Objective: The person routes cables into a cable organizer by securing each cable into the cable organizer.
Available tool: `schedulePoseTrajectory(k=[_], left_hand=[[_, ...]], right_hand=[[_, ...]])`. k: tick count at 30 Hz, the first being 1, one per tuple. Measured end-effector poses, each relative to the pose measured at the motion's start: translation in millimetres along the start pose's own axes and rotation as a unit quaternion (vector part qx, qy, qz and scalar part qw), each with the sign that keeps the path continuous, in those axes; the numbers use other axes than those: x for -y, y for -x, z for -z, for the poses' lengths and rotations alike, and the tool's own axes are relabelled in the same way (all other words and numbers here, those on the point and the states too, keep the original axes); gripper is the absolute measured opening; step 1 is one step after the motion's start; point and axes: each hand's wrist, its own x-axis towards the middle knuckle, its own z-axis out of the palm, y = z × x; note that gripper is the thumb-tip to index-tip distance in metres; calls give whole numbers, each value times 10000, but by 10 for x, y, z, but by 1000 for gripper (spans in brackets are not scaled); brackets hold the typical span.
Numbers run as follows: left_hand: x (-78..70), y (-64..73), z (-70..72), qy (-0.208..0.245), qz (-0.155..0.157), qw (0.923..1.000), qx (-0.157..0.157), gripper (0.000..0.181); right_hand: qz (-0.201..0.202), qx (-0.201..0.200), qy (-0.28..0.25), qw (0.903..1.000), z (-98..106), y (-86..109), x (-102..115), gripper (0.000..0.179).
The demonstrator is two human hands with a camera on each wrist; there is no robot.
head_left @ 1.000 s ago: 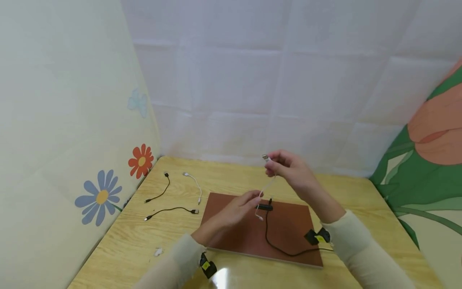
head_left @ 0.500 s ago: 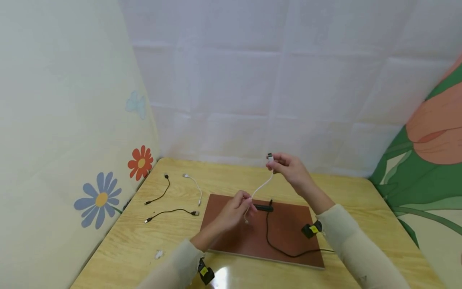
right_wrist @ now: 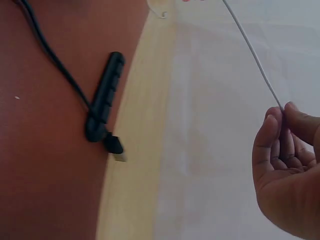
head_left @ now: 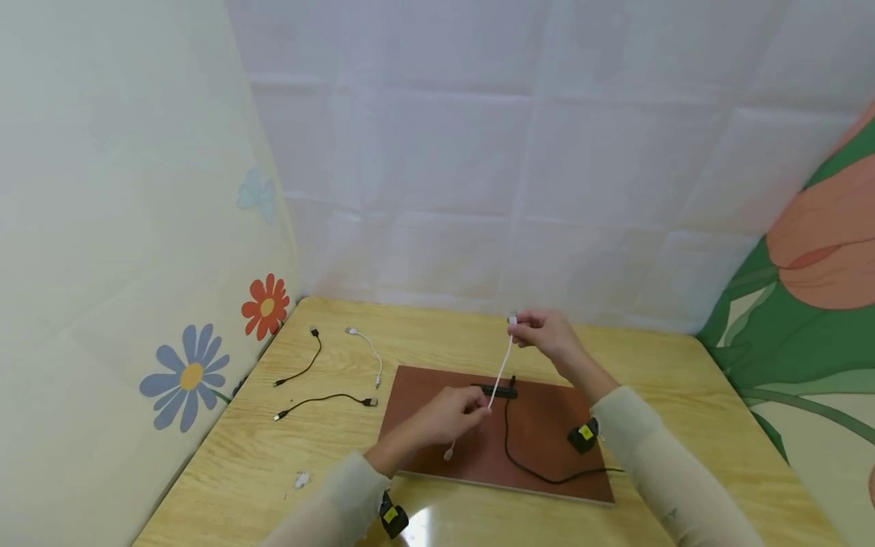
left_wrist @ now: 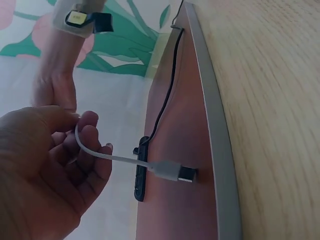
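Note:
A white USB cable (head_left: 501, 374) is stretched between my two hands above a brown board (head_left: 547, 433). My right hand (head_left: 550, 334) pinches it just below the USB plug (head_left: 513, 319), which points up. Lower and to the left, my left hand (head_left: 444, 418) pinches the cable between thumb and fingers. The cable's other connector (left_wrist: 167, 170) hangs free past the left hand, its metal tip over the board in the left wrist view. Near the board's far edge sits a black cable holder (right_wrist: 105, 97), with a black USB cable (right_wrist: 60, 65) running through one end.
Two short black cables (head_left: 324, 396) and another white cable (head_left: 372, 351) lie on the wooden table (head_left: 239, 463) left of the board. A small white scrap (head_left: 301, 479) lies nearer me. Cloth walls (head_left: 437, 152) stand behind and at both sides.
My left hand has moved down and toward me along the white cable, its loose end now lower left. The right hand dropped slightly, still holding the plug end. The cable is drawn straighter.

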Motion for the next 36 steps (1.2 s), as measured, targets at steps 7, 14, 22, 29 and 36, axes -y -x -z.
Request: schedulePoseTrajectory(k=[7, 14, 22, 29, 36], left_hand=[[-42, -7, -83, -707, -64, 9971, 271, 14], [-46, 2, -219, -841, 272, 9944, 574, 18], [-59, 33, -350, -1489, 278, 9837, 973, 20], [-116, 0, -345, -2092, 15, 9707, 1182, 19], [-140, -13, -406, -2295, 190, 9642, 1312, 21]], right_hand=[[-382, -69, 65, 9992, -76, -69, -229, 35], [-395, -130, 709, 9966, -135, -83, -484, 32], [-216, -17, 1700, 9852, -252, -11, -728, 20], [119, -66, 2198, 9755, -296, -14, -755, 14], [230, -41, 2644, 9641, -278, -3, -800, 13]])
